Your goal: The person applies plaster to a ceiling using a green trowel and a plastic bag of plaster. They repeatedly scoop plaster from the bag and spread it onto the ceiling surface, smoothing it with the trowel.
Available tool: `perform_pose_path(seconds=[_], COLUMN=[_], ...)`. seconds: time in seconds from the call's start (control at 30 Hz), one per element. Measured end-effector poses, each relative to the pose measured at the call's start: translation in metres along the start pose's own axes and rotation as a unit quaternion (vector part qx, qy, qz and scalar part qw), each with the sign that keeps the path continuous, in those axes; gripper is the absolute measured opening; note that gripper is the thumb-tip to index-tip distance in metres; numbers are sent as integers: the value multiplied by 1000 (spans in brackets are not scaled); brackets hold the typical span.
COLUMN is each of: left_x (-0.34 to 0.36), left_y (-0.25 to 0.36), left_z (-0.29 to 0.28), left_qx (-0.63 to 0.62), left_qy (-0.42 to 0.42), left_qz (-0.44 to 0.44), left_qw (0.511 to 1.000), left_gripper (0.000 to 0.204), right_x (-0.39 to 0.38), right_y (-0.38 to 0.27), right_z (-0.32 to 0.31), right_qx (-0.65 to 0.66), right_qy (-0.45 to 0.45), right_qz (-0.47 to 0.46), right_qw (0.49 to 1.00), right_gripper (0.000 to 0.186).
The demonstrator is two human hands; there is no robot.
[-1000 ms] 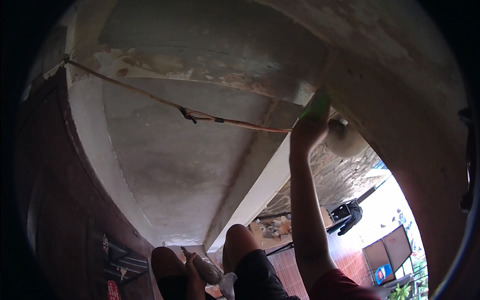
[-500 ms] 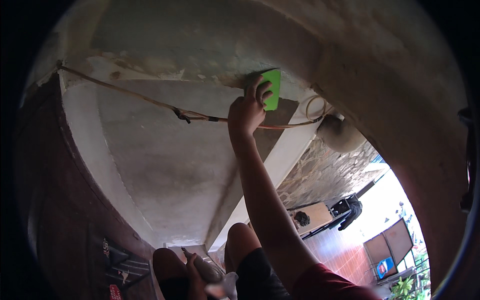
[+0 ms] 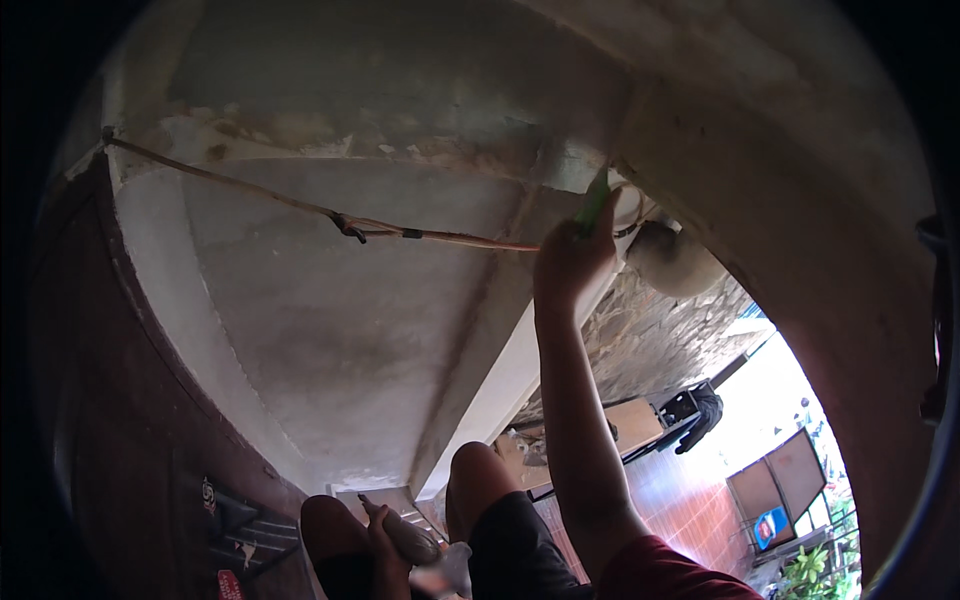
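Observation:
My right hand (image 3: 574, 265) is raised at the end of a stretched arm and closed round a green putty spreader (image 3: 597, 198). The spreader shows nearly edge-on, its tip at the lower edge of a patchy plastered beam (image 3: 450, 145), close to its right end. A damp, shiny patch lies on the beam beside it. Low down, by my knees, my left hand (image 3: 383, 538) is closed on a grey, tapered thing (image 3: 411, 540) with a narrow dark tip; its kind is unclear. A blurred whitish thing (image 3: 455, 568) is next to it.
A cable (image 3: 280, 197) with a knot sags below the beam and passes behind my right hand. Right of the hand hangs a round pale object (image 3: 680, 262). Below are a brown table (image 3: 632, 425), tiled floor (image 3: 685, 495) and a blue container (image 3: 770, 528). Dark furniture (image 3: 245, 520) stands lower left.
My right hand has moved right along the beam with the spreader, which has turned from showing its broad face to nearly edge-on. The left hand stays by my knees with the grey thing.

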State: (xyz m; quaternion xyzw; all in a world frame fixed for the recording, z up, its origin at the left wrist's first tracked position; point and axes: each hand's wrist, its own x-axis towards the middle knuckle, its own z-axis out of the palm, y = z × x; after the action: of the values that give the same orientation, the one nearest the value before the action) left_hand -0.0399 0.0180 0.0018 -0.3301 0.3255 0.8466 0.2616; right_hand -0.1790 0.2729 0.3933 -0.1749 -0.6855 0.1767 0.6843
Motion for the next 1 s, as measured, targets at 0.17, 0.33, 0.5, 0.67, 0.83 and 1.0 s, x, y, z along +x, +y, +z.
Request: perform_pose_path(seconds=[0.17,0.33,0.5,0.67,0.83,1.0], left_x=[0,6,14,11,10,15], left_y=[1,-3,-6,-7,-8,-12], left_z=[1,0,-5,0,4,1], left_qx=[9,2,25,42,55,42], left_qy=[1,18,16,42,74,53], left_qz=[-19,-35,-21,4,-2,-27], left_qw=[1000,999,999,998,996,997], left_gripper=[40,39,41,41,39,38], right_x=[5,-34,-48,-27,15,-2], right_y=[6,-2,-6,2,25,27], right_z=[62,96,68,10,28,87], right_qx=[-93,-109,-9,78,25,-91], right_qy=[-86,-100,-82,-57,14,-62], right_qz=[-20,-46,-95,64,-107,-157], right_qw=[992,988,992,993,994,981], right_gripper=[67,65,67,69,71,61])
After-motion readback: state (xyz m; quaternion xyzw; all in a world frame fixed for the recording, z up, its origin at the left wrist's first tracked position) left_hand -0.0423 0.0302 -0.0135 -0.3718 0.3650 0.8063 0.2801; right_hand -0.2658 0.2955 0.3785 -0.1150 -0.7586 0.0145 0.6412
